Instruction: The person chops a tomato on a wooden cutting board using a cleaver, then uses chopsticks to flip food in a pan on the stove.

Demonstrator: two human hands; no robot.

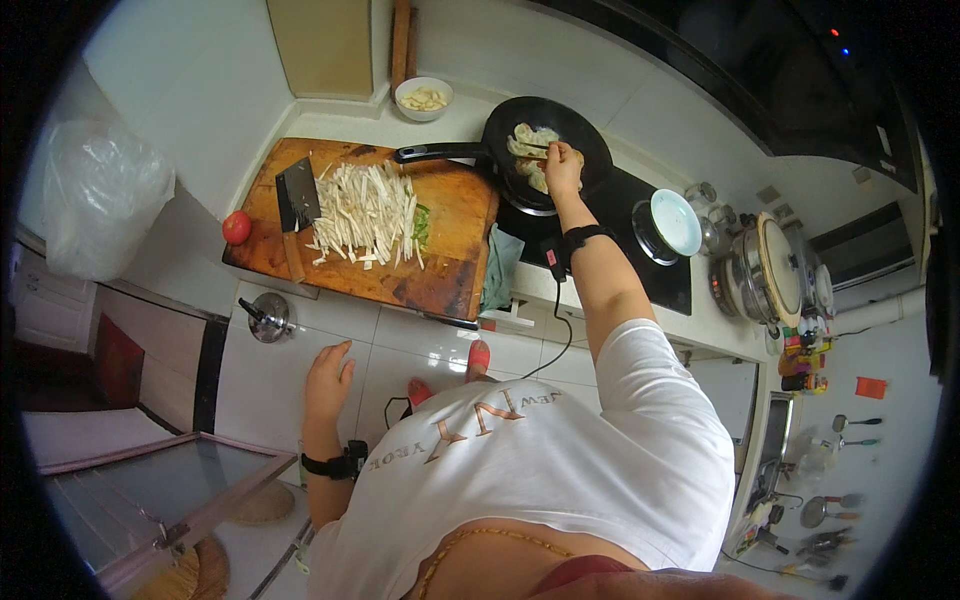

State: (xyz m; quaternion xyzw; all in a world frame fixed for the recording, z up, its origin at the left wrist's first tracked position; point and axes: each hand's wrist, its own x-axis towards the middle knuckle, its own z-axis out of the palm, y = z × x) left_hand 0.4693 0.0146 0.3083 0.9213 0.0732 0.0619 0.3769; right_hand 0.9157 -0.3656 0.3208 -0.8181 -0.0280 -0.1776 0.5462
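Note:
My right hand grips a pair of chopsticks over a black frying pan. Their tips reach the pale, partly browned food, which looks like fried egg. The pan sits on the black stovetop, its handle pointing left over the cutting board. Down at my side, my left hand is empty with the thumb apart from the fingers. On the wooden cutting board lie a heap of pale cut strips, some green slices and a cleaver. A tomato rests at the board's left edge.
A white bowl of pale pieces stands behind the board. Right of the pan, a light blue dish rests on the second burner, near a large steamer pot. A green cloth hangs by the stove. A cable runs down toward the floor.

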